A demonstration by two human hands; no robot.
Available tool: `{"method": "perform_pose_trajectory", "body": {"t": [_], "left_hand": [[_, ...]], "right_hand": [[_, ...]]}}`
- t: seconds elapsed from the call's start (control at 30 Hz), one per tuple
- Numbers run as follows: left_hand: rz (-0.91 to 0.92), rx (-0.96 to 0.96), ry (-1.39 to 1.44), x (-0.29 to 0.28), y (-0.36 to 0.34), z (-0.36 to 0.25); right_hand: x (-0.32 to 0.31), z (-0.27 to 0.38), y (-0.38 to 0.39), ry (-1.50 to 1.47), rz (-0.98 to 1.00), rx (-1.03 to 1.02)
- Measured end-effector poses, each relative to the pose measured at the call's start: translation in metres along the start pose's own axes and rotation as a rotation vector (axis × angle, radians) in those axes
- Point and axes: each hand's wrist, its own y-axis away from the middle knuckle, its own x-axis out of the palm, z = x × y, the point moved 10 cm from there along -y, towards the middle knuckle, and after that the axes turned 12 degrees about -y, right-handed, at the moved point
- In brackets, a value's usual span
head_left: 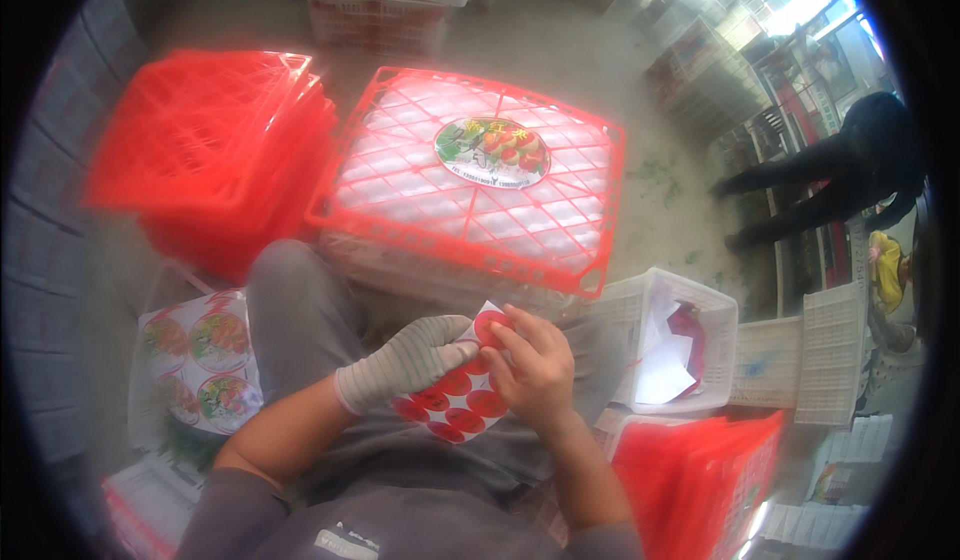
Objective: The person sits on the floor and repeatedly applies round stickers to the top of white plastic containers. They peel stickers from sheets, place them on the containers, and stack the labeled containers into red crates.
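A sheet of round red stickers (462, 402) with a white backing is held over my lap. My left hand (400, 365), in a striped knit glove, grips the sheet from the left, thumb on its face. My bare right hand (530, 370) has its curled fingers on a red sticker (489, 327) at the sheet's upper corner; whether that sticker is lifted I cannot tell. Just beyond my knees lies a red mesh lid (390, 210) over white padding on a crate, with an oval fruit-picture label (491, 154) on top.
Red lids are piled at left (190, 130) and lower right (690, 470). A label sheet (200, 355) lies by my left knee, a white bin with papers (640, 300) by my right. Crates (380, 20) stand behind. A person in dark clothes (865, 160) is at the far right.
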Motion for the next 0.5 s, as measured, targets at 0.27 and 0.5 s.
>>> {"method": "perform_pose_trajectory", "body": {"t": [0.27,0.5], "left_hand": [[0.068,-0.095,0.241,-0.014,-0.021,0.021],[0.141,-0.196,0.322,-0.017,-0.009,0.022]], "right_hand": [[0.015,-0.038,-0.006,-0.118,-0.011,0.235],[0.044,-0.106,0.044,-1.14,-0.182,1.012]]}}
